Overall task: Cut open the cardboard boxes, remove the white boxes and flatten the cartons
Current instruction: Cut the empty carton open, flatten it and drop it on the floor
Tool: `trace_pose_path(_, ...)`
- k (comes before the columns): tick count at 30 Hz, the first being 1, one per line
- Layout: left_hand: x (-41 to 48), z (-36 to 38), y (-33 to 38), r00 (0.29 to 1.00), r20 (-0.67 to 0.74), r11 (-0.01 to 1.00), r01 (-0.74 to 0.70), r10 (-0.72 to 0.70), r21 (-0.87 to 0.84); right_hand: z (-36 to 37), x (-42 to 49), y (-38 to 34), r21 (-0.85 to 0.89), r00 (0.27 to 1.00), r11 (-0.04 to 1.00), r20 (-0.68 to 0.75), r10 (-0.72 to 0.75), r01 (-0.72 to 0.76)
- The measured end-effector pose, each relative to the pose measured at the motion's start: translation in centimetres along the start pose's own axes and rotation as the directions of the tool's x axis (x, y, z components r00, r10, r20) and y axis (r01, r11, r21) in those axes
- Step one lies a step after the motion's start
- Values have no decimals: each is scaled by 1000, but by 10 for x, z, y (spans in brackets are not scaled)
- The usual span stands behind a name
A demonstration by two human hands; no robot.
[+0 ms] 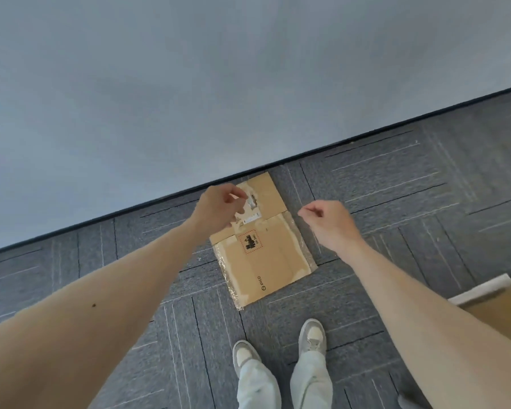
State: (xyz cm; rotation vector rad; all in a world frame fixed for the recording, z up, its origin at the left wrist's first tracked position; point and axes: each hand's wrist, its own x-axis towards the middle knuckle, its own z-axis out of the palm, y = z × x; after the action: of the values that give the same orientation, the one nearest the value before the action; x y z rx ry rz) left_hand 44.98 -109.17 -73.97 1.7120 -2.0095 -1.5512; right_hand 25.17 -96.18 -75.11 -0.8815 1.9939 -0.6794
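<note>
Lying flat on carpet [396, 202] by wall [189, 84]: 1 carton [266, 255], left hand [219, 208] above its label [252, 215] end, right hand [328, 222] beside its far corner, both loosely curled, empty; best pressed down along creases.

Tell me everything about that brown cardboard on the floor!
The carton is brown cardboard, flattened and lying flat on the grey carpet, its far end near the wall. Creases cross it. Crinkly clear tape sticks out along its edges. It bears a red-dashed square mark, a small black logo and a torn white label. The left hand hovers above its far end; nothing seems to hold it.
</note>
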Motion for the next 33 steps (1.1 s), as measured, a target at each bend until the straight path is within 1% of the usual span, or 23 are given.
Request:
trace_pose_path(5,-83,16,106,980,93,978,-183,174,99,-98,-111,-38,-42,986,999,-163,-26,19)
trace_pose_path(7,-120,30,149,955,146,953,-276,258,122,-140,-157,-41,-30,972,1000,-236,-1,-7)
trace_pose_path(9,-155,49,190,914,200,916,-381,353,122,-180,-200,-39,-25,952,999,-307,14,-23)
trace_pose_path(13,-218,96,263,821,275,830,-545,500,119,-247,-283,-26,-22,907,999,-421,18,-30)
trace_pose_path(17,-293,155,325,712,327,719,-684,622,122,-305,-376,2,-8,844,999,-535,28,-39)
trace_pose_path(20,-354,201,361,640,346,657,-749,686,85,-344,-450,29,-9,789,998,-612,41,-59)
trace_pose_path(24,-445,262,401,541,374,576,-817,753,23,-390,-546,56,-41,693,997,-721,16,-66)
trace_pose_path(28,-539,310,441,400,404,457,-888,822,-49,-431,-628,65,-92,590,993,-807,-31,-73)
trace_pose_path(33,-644,362,477,247,429,325,-938,869,-117,-477,-727,90,-148,474,979,-878,-65,-140)
